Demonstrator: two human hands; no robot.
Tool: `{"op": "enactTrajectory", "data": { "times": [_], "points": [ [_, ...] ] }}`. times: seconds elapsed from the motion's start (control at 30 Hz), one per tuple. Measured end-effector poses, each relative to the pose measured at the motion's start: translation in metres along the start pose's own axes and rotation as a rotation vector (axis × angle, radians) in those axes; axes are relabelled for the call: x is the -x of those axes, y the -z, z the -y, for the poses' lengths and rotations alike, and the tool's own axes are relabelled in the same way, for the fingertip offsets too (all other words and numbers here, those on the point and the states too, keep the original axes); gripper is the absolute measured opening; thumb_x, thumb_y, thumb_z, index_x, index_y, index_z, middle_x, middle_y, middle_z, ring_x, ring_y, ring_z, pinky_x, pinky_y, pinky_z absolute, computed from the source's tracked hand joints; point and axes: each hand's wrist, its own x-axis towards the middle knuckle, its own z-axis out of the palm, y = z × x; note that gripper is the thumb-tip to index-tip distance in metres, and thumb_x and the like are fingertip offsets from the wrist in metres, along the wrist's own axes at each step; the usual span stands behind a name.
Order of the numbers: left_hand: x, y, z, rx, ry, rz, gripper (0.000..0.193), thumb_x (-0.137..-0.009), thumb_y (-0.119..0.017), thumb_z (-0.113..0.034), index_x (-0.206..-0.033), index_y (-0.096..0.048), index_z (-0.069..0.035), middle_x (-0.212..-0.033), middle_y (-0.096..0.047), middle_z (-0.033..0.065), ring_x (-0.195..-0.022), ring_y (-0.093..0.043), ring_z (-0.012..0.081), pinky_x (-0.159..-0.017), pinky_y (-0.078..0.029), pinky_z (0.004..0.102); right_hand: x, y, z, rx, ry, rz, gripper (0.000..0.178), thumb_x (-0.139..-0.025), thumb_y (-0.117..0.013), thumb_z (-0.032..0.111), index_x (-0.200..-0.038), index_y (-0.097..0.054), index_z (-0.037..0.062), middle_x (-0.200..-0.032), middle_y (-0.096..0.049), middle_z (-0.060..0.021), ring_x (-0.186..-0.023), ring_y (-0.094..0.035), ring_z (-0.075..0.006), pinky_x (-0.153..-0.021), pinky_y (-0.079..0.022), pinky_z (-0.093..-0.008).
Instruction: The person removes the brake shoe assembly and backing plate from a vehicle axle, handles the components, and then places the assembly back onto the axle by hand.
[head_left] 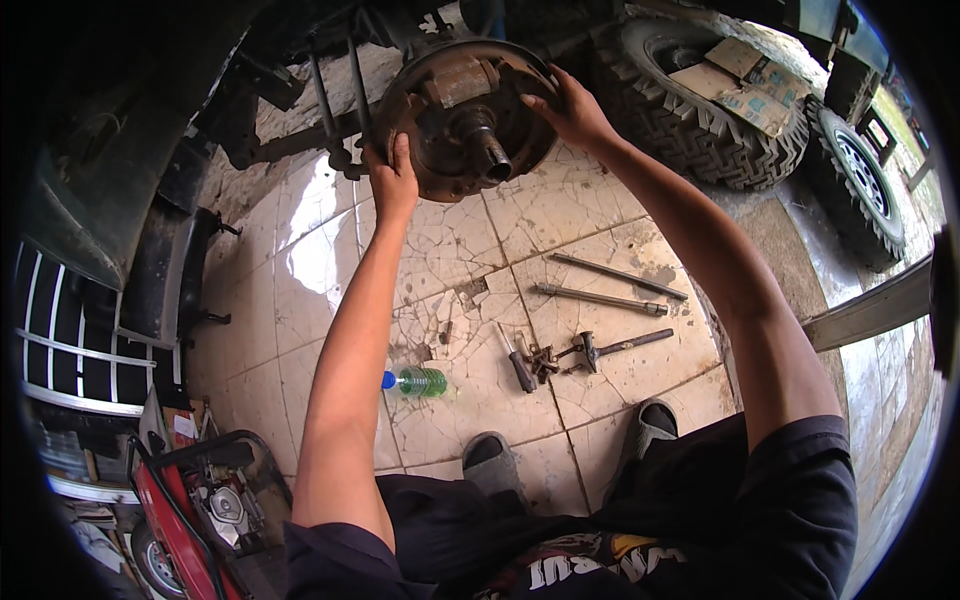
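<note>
Both my arms reach forward to a round, rusty brake backing plate (425,165) at the axle end. A bare metal spindle (489,155) sticks out of its middle toward me. At the plate's lower left edge, my left hand (395,183) grips the rim, thumb up on the front face. My right hand (578,115) holds the upper right rim, with its thumb on the front and fingers at the edge. The fingers behind the rim are partly hidden.
On the cracked tile floor lie a hammer (625,344), a screwdriver (517,362), two metal bars (605,299) and a bottle of green liquid (421,381). A large tyre (735,150) carrying cardboard lies at the right. A red-framed machine (180,520) stands lower left.
</note>
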Motion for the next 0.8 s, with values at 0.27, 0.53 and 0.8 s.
{"op": "enactTrajectory", "data": {
  "times": [0.27,0.53,0.8],
  "points": [
    [-0.009,-0.001,-0.019,0.417,0.180,0.036,0.058,-0.090,-0.069,-0.043,-0.121,-0.056,0.004,-0.119,-0.062,0.0174,-0.108,-0.060,0.0252,-0.095,-0.044,0.0349,-0.005,0.011,0.012,-0.017,-0.056,0.079,0.075,-0.082,-0.073,0.049,-0.126,-0.046,-0.0049,-0.119,-0.060,-0.0261,-0.116,-0.058,-0.0391,-0.096,-0.047,-0.0425],
    [-0.007,-0.013,-0.006,0.394,0.125,-0.140,0.056,-0.086,-0.075,-0.041,-0.115,-0.059,0.004,-0.111,-0.062,0.0129,-0.103,-0.058,0.0203,-0.093,-0.044,0.0332,-0.008,0.011,0.016,0.072,0.010,0.049,0.071,-0.083,-0.074,0.047,-0.123,-0.045,-0.0044,-0.113,-0.064,-0.0251,-0.110,-0.061,-0.0388,-0.090,-0.050,-0.0424],
    [0.005,-0.003,-0.017,0.445,0.146,-0.110,0.053,-0.085,-0.076,-0.038,-0.114,-0.056,0.002,-0.107,-0.064,0.0101,-0.099,-0.059,0.0179,-0.090,-0.045,0.0299,0.012,0.019,0.023,0.002,0.013,0.076,0.070,-0.080,-0.076,0.049,-0.114,-0.047,-0.0045,-0.108,-0.063,-0.0266,-0.107,-0.062,-0.0410,-0.088,-0.050,-0.0433]
  ]
}}
